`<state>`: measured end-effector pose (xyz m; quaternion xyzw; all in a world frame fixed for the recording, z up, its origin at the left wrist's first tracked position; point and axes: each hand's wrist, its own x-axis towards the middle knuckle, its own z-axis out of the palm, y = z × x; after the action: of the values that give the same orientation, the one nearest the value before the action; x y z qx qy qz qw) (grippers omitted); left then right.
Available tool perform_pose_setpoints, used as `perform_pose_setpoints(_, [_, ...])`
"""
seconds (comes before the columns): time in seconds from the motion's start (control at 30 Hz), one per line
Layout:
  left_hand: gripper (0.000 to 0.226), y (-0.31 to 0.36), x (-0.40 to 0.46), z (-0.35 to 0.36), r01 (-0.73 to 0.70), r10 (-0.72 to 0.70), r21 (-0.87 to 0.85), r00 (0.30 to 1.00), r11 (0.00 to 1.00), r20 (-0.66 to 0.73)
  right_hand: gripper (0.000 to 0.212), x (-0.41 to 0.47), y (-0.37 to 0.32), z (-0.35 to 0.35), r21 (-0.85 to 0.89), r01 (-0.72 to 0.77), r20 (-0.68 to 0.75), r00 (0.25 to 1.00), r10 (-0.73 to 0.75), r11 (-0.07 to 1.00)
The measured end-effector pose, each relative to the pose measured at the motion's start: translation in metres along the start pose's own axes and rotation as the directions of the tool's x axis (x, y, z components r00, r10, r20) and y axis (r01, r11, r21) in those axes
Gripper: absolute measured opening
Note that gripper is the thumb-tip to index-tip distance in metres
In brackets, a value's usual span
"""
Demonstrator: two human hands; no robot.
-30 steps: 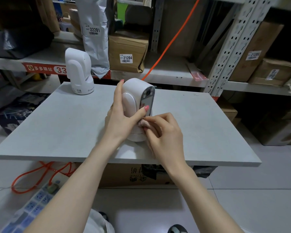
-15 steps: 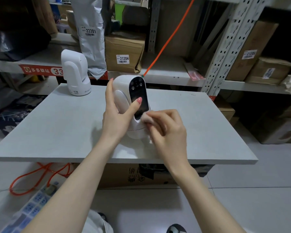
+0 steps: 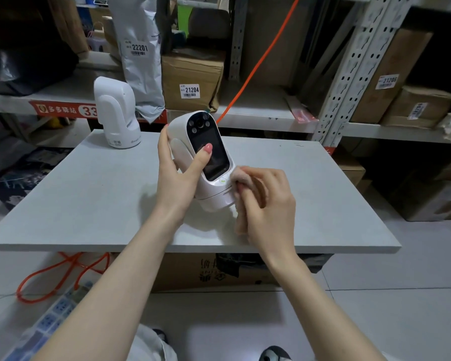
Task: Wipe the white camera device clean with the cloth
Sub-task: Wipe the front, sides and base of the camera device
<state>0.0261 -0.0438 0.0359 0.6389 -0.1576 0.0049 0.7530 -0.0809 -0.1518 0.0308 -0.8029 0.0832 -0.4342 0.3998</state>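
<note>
A white camera device [image 3: 214,188] with a black front panel is tilted back over the middle of the grey table [image 3: 89,194], its face turned toward me. My left hand [image 3: 179,175] grips its body, thumb on the black panel and fingers behind. My right hand [image 3: 267,201] holds a small pinkish cloth [image 3: 241,179] bunched in its fingers, pressed against the lower right side of the device near its base. Part of the cloth hangs below my palm.
A second white camera device [image 3: 117,115] stands upright at the table's far left corner. Metal shelving [image 3: 349,66] with labelled cardboard boxes and a grey parcel bag runs behind. An orange cable [image 3: 261,58] slants down behind the device. A cardboard box [image 3: 193,272] sits under the table.
The device has turned from facing right to facing me and tipped back in my left hand. My right hand with the cloth moved from its front to its lower right side.
</note>
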Motion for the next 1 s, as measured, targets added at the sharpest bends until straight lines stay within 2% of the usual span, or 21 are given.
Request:
perform_pose_setpoints(0.1, [0.087,0.000,0.000,-0.001,0.023,-0.024,-0.022,0.999,0.999,-0.046,0.013,-0.010,0.001,0.009,-0.134,0.332,0.064,0.943,-0.326,0.934])
perform_pose_setpoints(0.13, [0.089,0.001,0.000,-0.002,0.025,-0.026,-0.019,0.998,1.000,-0.051,0.010,-0.011,0.002,0.012,-0.165,0.400,0.094,0.916,-0.389,0.902])
perform_pose_setpoints(0.2, [0.087,0.002,0.000,-0.004,0.021,-0.021,-0.015,0.999,1.000,-0.034,0.009,-0.010,0.003,0.013,-0.161,0.426,0.091,0.905,-0.416,0.890])
perform_pose_setpoints(0.3, [0.066,0.005,-0.001,-0.004,-0.020,0.020,-0.044,1.000,0.999,0.003,0.018,-0.004,0.005,0.007,-0.046,0.274,0.014,0.962,-0.273,0.961])
perform_pose_setpoints(0.33, [0.062,0.007,-0.001,-0.003,-0.031,0.032,-0.040,0.999,0.999,0.020,0.021,-0.001,0.004,0.004,-0.002,0.178,-0.003,0.984,-0.178,0.984])
perform_pose_setpoints(0.4, [0.069,0.007,-0.001,-0.004,-0.032,0.033,-0.015,0.997,0.999,0.063,0.025,0.003,0.005,-0.002,0.103,-0.072,0.004,0.997,0.072,0.992])
perform_pose_setpoints(0.5, [0.093,0.009,-0.002,-0.004,-0.010,-0.001,0.072,0.989,0.997,0.149,0.017,0.004,0.010,-0.005,0.221,-0.410,0.134,0.911,0.389,0.885])
perform_pose_setpoints(0.57, [0.095,0.012,-0.006,0.000,-0.038,0.010,0.124,0.975,0.992,0.221,0.016,0.006,0.015,-0.006,0.260,-0.521,0.175,0.853,0.491,0.813])
perform_pose_setpoints(0.67, [0.095,0.015,-0.012,0.004,-0.120,0.059,0.158,0.937,0.980,0.345,0.013,0.010,0.014,-0.009,0.320,-0.521,0.154,0.853,0.499,0.791])
perform_pose_setpoints(0.87, [0.088,0.018,-0.020,0.008,-0.230,0.064,0.234,0.830,0.945,0.554,0.016,0.022,0.007,-0.021,0.444,-0.408,0.019,0.894,0.447,0.797])
perform_pose_setpoints(1.0, [0.069,0.016,-0.022,0.011,-0.263,0.084,0.218,0.797,0.940,0.598,0.024,0.028,0.001,-0.028,0.442,-0.293,-0.067,0.932,0.357,0.848])
